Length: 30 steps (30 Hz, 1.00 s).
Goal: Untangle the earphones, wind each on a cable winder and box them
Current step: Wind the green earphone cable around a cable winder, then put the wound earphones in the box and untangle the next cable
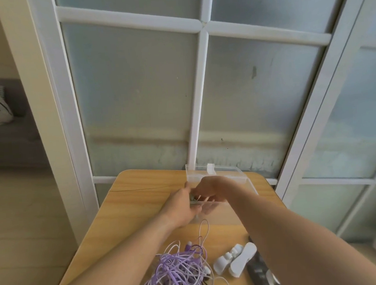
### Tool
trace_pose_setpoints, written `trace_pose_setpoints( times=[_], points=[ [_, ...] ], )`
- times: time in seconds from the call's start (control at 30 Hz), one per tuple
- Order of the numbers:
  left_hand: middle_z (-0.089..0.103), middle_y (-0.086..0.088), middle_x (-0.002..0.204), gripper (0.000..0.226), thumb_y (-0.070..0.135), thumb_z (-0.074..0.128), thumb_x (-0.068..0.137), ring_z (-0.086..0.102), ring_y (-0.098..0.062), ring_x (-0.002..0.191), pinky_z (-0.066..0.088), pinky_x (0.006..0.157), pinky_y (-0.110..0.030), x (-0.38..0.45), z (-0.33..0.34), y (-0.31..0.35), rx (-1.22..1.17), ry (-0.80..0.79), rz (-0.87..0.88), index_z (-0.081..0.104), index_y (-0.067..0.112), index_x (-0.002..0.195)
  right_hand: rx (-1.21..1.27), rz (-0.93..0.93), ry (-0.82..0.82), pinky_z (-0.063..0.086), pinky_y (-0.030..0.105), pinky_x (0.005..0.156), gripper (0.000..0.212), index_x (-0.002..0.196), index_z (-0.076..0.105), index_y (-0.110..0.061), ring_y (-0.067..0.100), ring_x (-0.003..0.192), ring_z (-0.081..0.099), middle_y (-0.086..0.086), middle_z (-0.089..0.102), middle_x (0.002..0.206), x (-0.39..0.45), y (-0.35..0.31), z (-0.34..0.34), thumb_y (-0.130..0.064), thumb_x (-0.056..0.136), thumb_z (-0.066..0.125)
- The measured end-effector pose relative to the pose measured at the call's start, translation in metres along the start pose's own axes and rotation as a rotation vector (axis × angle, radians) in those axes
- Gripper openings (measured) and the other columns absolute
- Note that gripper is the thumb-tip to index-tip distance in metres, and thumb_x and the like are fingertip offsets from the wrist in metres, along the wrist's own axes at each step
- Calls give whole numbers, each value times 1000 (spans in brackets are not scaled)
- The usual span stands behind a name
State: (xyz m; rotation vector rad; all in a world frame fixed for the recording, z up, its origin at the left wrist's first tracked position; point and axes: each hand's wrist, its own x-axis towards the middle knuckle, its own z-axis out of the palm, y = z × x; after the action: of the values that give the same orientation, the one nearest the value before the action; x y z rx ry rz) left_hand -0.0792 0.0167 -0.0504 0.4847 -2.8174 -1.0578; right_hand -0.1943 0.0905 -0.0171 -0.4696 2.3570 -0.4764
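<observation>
Nearest, the tangled purple and white earphone cords [179,272] and white plastic cable winders [234,260] wait untouched, while the left hand [182,206] steadies the clear plastic box [246,178] and the right hand [209,190] curls inside, seemingly readying it.

You see purple and white earphones [179,272] tangled on your pale wood-grain table [141,189], white cable winders [234,260] beside them, and a clear colourless box [228,175].

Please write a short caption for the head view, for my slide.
Both hands at the clear box; tangled purple earphones and white winders wait on the table.
</observation>
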Motion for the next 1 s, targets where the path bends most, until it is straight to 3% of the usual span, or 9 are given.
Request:
trace_pose_setpoints(
  times=[0.07,0.2,0.27,0.37,0.5,0.57,0.63,0.8,1.0],
  points=[
    [55,-4,138,93,27,68,90,55,-21,122,43,92,-22,-1,-4,0,-23,-73,1,5,18,157,46,-26,-11,56,42,94,45,121,55,2,32,99,68,19,66,124,-10,3,-5,-38,107,40],
    [24,-12,158,107,26,66,91,47,-26,131,39,93,-24,-13,-14,9,-97,-70,-69,-20,25,154,-78,-231,400,60,45,86,36,104,67,5,34,89,73,21,74,98,-34,9,-22,-27,99,49],
    [19,-14,158,93,26,63,94,44,-28,133,37,91,-25,-30,-23,14,-83,96,-87,-6,20,156,-41,-373,533,60,41,80,29,95,72,2,30,83,74,18,76,90,-57,16,-27,-20,96,53],
    [43,-8,143,56,26,58,95,50,-22,123,40,100,-30,-62,-31,15,-33,247,17,34,15,144,70,-537,617,58,29,66,21,91,72,-10,12,62,73,3,76,82,-104,29,-22,-23,97,56],
    [40,-1,147,62,43,57,94,42,-17,133,36,111,-40,-109,-24,6,26,98,78,31,21,146,-54,-551,364,59,30,65,21,97,69,-14,13,64,74,0,77,84,-152,52,5,-31,100,57],
    [28,7,155,75,55,57,90,30,-15,141,30,117,-46,-130,-16,-1,59,-9,98,19,33,151,-104,-517,205,61,30,67,26,113,67,-17,13,72,74,0,76,99,-162,68,29,-37,99,60],
    [27,15,149,75,60,59,87,28,-9,139,29,117,-42,-147,-6,-13,57,-68,139,20,44,149,-57,-550,206,61,32,75,43,130,59,-26,9,83,72,-3,70,116,-165,86,61,-50,94,61],
    [46,24,123,46,38,72,84,51,0,117,43,100,-27,-170,17,-36,-14,16,243,54,38,127,120,-578,332,52,12,72,77,147,40,-38,1,87,68,-6,55,124,-169,116,123,-61,81,72],
    [55,24,107,24,6,73,78,55,4,111,39,91,-10,-169,30,-41,-150,147,367,67,26,90,299,-609,302,50,9,72,101,152,28,-46,0,78,72,-9,52,136,-171,122,127,-37,72,89]
  ],
)
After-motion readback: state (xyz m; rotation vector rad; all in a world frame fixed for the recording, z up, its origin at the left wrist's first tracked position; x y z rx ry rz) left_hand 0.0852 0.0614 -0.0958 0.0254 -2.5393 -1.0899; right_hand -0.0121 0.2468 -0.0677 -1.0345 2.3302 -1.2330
